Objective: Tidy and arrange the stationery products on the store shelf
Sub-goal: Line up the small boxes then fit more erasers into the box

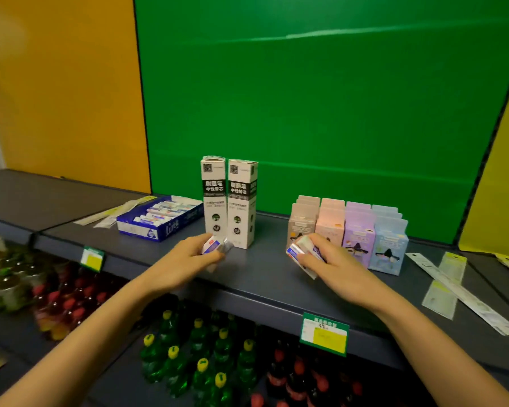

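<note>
Between my two hands, over the front of the grey shelf [247, 277], I hold small wrapped erasers: my left hand [185, 261] has its fingers curled and pinching one white-and-blue eraser [213, 245], and my right hand [325, 259] grips a small bundle of erasers [299, 249] the same way. Just behind my left fingers stand two tall white refill boxes [229, 201], upright and side by side. Further left of them lies an open blue tray of erasers [159, 218]. Just behind my right fingers sit four pastel boxes [362, 230] in a row. Right of that hand, flat packets [450, 277] lie scattered.
</note>
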### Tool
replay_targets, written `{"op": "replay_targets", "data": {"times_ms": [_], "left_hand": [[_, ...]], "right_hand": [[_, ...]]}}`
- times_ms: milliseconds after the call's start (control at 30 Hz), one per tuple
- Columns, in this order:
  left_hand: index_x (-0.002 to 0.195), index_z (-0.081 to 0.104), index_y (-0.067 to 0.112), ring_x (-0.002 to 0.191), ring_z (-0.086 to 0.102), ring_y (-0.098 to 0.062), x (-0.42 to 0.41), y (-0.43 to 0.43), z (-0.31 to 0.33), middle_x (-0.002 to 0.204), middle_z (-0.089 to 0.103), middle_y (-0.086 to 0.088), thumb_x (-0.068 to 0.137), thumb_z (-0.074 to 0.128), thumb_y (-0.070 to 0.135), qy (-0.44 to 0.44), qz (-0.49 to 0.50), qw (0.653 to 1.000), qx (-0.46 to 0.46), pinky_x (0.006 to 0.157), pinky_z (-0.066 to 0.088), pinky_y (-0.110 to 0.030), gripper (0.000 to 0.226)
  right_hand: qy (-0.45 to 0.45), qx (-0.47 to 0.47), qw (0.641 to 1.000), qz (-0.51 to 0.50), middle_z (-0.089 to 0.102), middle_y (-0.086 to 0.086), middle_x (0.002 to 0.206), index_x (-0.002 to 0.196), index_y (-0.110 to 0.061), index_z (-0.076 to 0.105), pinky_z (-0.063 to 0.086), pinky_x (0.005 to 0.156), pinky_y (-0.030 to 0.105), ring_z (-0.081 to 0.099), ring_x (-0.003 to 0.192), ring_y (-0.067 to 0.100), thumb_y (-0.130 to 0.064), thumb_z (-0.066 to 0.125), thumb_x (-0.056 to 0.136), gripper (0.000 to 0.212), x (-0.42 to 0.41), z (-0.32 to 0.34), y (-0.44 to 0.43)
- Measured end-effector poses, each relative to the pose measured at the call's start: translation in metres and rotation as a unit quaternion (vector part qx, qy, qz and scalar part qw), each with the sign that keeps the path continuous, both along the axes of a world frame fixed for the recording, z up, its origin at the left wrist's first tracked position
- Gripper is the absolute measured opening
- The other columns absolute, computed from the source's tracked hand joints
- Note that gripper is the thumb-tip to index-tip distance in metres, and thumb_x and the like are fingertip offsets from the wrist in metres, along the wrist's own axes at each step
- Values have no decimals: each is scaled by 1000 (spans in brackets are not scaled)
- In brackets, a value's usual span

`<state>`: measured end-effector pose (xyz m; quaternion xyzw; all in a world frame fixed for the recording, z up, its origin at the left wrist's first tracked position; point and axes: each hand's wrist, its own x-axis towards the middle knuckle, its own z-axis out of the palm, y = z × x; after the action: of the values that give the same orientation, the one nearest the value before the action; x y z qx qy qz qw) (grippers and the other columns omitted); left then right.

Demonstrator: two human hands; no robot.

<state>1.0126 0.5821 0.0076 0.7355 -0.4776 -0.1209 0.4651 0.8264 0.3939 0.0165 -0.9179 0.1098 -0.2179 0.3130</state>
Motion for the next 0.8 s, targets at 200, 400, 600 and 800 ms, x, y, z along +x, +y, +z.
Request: {"op": "replay_targets", "data": {"times_ms": [200,400,600,800], "left_hand": [[74,50,13,49,38,-2,55,88,-1,59,49,7,88,57,27,12,37,999,6,47,29,-15,21],[65,48,18,45,28,-5,115,163,-1,51,42,6,89,55,37,12,57,998,13,43,22,-15,30],[81,58,5,39,26,-3,174,187,0,47,37,9,88,56,37,30,98,995,14,38,20,-13,33],[68,56,15,37,29,-3,224,177,13,44,43,8,74,58,45,-15,134,990,29,49,24,-27,31]], "right_hand": [[12,-23,998,63,60,-7,83,104,-25,53,37,62,19,50,69,4,-39,47,91,20,67,4,62],[-4,-12,997,74,61,-7,90,105,-28,56,45,75,23,56,82,11,-32,53,90,16,143,6,125],[-8,-20,999,32,63,-5,103,113,-19,58,47,75,26,58,87,7,-34,54,89,28,203,13,156],[-26,-20,999,-31,64,4,116,116,-18,59,44,69,20,55,95,11,-27,60,86,31,247,27,152]]}}
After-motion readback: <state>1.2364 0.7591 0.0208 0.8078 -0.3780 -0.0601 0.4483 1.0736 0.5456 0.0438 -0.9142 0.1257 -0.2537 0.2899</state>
